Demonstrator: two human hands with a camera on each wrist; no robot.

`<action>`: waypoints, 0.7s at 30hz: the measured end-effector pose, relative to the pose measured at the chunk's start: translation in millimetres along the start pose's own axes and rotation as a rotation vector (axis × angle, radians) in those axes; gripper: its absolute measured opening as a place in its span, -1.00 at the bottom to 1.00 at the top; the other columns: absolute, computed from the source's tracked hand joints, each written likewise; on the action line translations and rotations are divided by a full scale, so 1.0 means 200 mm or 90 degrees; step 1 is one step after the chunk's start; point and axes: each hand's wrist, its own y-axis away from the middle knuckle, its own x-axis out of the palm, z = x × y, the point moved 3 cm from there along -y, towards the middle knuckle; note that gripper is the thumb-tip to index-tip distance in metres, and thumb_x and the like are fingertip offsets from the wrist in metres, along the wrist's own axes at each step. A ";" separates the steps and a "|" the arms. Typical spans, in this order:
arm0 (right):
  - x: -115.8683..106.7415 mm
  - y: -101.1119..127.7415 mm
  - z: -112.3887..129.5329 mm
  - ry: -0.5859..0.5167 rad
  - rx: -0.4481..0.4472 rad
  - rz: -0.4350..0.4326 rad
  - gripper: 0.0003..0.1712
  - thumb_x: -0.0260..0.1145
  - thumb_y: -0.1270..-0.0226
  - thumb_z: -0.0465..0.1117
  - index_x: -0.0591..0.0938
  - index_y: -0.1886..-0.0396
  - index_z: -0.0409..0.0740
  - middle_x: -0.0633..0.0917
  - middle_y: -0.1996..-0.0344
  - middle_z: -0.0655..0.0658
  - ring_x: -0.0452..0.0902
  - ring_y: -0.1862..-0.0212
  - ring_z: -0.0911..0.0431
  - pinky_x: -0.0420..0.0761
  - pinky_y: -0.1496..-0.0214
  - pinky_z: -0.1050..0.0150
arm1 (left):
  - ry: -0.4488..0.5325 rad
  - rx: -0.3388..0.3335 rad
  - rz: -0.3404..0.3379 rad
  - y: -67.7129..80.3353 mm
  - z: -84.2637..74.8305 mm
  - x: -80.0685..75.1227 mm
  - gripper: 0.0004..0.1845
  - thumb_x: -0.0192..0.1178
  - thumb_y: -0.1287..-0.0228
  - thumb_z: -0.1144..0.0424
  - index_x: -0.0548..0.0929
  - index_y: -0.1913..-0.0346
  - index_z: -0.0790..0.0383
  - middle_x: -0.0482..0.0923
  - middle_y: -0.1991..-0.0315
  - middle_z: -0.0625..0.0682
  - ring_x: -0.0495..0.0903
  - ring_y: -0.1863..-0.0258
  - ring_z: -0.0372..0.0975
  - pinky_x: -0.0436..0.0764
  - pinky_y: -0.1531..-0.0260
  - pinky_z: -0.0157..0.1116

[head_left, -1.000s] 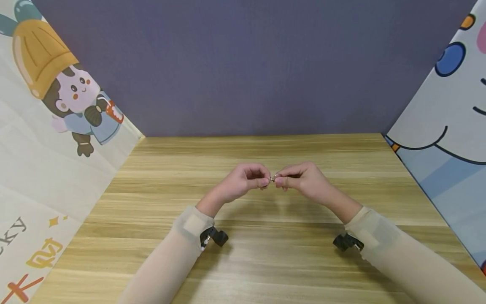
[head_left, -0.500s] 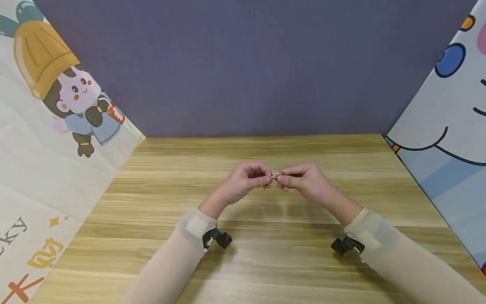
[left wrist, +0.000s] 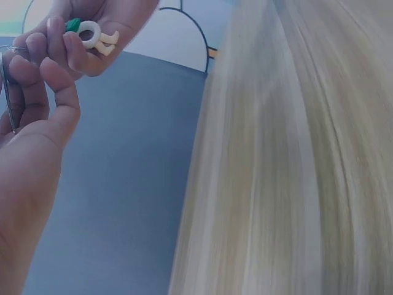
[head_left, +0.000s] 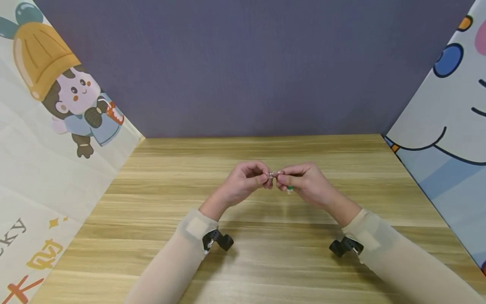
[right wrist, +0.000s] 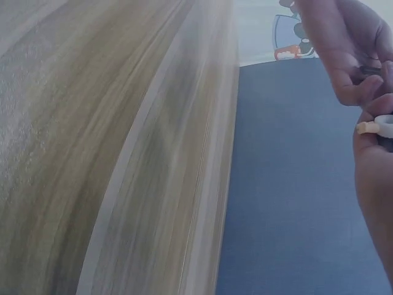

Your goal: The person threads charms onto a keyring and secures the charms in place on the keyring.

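Observation:
Between both hands, above the table, is a small keychain with shiny metal parts (head_left: 271, 175). My left hand (head_left: 244, 183) pinches its metal end between thumb and fingers; a thin metal strip (left wrist: 7, 92) shows there in the left wrist view. Thumb and forefinger of my right hand (head_left: 306, 180) pinch the other end, close to the left fingertips. A charm (left wrist: 97, 37) in green and white, with two cream legs, sticks out from under the right fingers. In the right wrist view its cream leg (right wrist: 369, 128) shows, while fingers hide much of the metal.
The wood-grain table (head_left: 190, 164) spreads beneath both hands. A blue-grey panel (head_left: 243, 67) rises at its back edge, with printed cartoon sheets along the left (head_left: 26, 139) and right (head_left: 459, 177) sides. Small black cameras (head_left: 218, 240) are strapped to both wrists.
The fingertips have risen slightly, and the metal between them has turned and shows more. The green charm has come into sight below the right hand.

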 end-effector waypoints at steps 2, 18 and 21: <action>0.00 0.00 0.00 0.003 0.006 0.000 -0.78 0.34 -0.52 -0.38 0.88 0.14 -0.07 0.87 0.25 0.03 0.70 0.27 0.23 0.72 0.17 0.35 | 0.009 0.006 -0.004 0.00 -0.01 0.00 -0.94 0.31 -0.50 0.18 0.70 0.21 0.00 0.71 0.30 -0.15 0.67 0.24 -0.34 0.70 0.11 -0.40; -0.06 0.05 0.04 0.389 0.206 0.055 -0.56 0.49 -0.45 -0.14 0.72 -0.23 -0.21 0.83 0.02 -0.17 0.77 0.15 0.08 0.81 -0.01 0.02 | -0.181 -0.121 -0.122 0.02 -0.03 -0.08 -0.83 0.37 -0.26 0.58 0.67 0.13 0.39 0.66 0.24 -0.12 0.63 0.26 -0.33 0.69 0.20 -0.44; -0.07 0.06 0.04 0.433 0.204 0.088 -0.58 0.50 -0.44 -0.12 0.73 -0.19 -0.21 0.82 -0.04 -0.23 0.76 0.05 0.09 0.80 -0.03 0.15 | -0.237 -0.141 -0.127 0.04 -0.02 -0.10 -0.77 0.42 -0.28 0.51 0.67 0.05 0.47 0.68 0.19 -0.08 0.66 0.24 -0.32 0.71 0.17 -0.42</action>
